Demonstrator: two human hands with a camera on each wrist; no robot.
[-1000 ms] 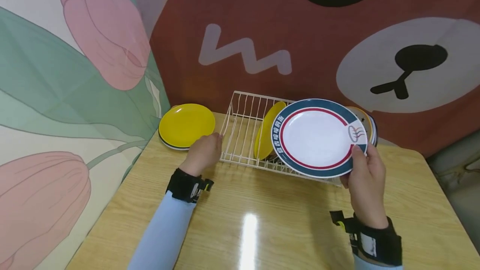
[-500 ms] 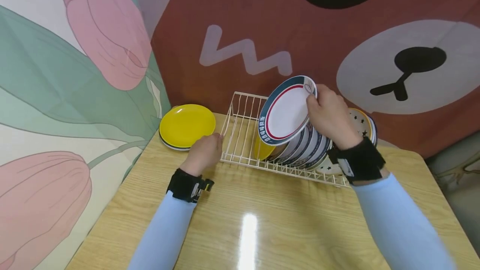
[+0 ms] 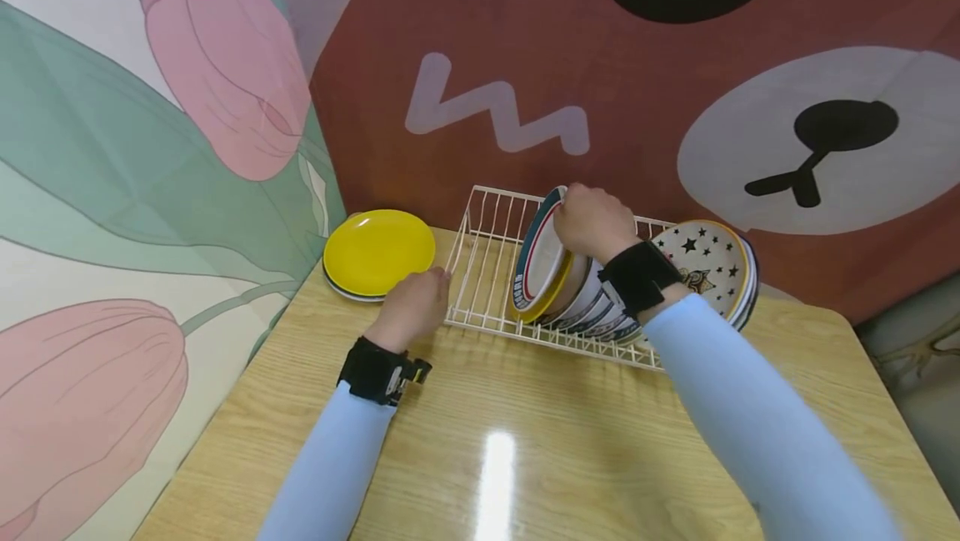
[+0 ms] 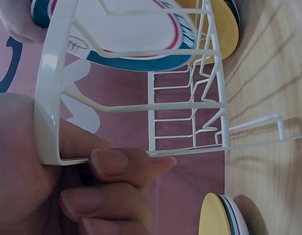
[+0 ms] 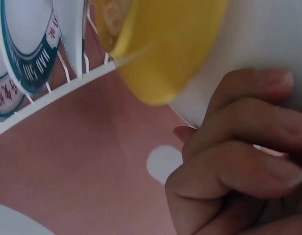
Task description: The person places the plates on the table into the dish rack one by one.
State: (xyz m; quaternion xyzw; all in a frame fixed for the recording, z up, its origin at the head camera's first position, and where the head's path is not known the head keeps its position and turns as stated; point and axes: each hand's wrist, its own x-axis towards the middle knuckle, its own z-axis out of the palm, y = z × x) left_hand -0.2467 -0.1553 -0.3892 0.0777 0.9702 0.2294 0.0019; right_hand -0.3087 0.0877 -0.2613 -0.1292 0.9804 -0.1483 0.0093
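Observation:
My left hand grips the left end of a white wire dish rack; in the left wrist view its thumb and fingers close around the corner wire. With my right hand I pinch the upper edge of a white plate with a blue and red rim. That plate stands tilted in the rack, left of a yellow plate and close against it. Whether its lower edge sits between the wires is hard to tell. Several more plates lean in a row to the right, partly hidden by my right hand and wrist.
A stack with a yellow plate on top lies left of the rack. At the right end is a stack topped by a star-patterned plate. The rack stands on a wooden table against a printed wall.
My right hand has carried the blue-rimmed plate left and down from in front of the rack, turning it on edge beside the yellow plate. My left hand has stayed on the rack.

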